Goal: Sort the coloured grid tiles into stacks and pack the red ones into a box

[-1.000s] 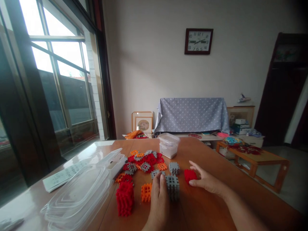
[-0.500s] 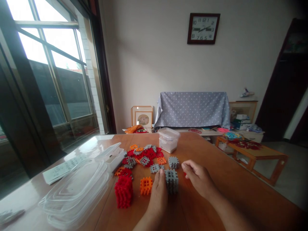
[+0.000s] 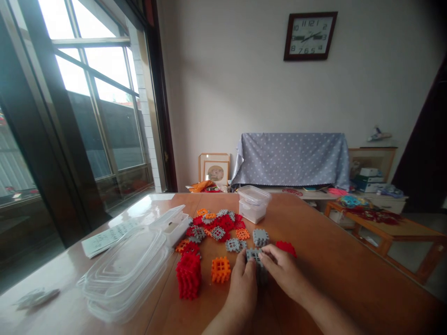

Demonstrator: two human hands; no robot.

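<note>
Between my two hands stands a stack of grey waffle blocks [image 3: 254, 255], partly covered by my fingers. My left hand [image 3: 243, 281] presses against its left side, thumb at the near face. The fingers of my right hand [image 3: 283, 269] close on its right edge. To the left are an orange waffle block stack [image 3: 220, 270] and a taller red waffle block stack [image 3: 188, 277]. Just beyond my hands sit a smaller grey stack [image 3: 260, 237] and, to the right, a red waffle block [image 3: 286, 248].
A loose pile of red, grey and orange waffle blocks [image 3: 218, 225] lies farther back. Behind it stands a lidded clear container [image 3: 254, 204]. Stacked clear lids [image 3: 127, 274], an open white box [image 3: 172, 228] and a written sheet [image 3: 108, 238] occupy the table's left side.
My right hand has moved left to the grey stack, leaving a red block on the table at the right. My left hand stays by the stack. The view has shifted slightly left.
</note>
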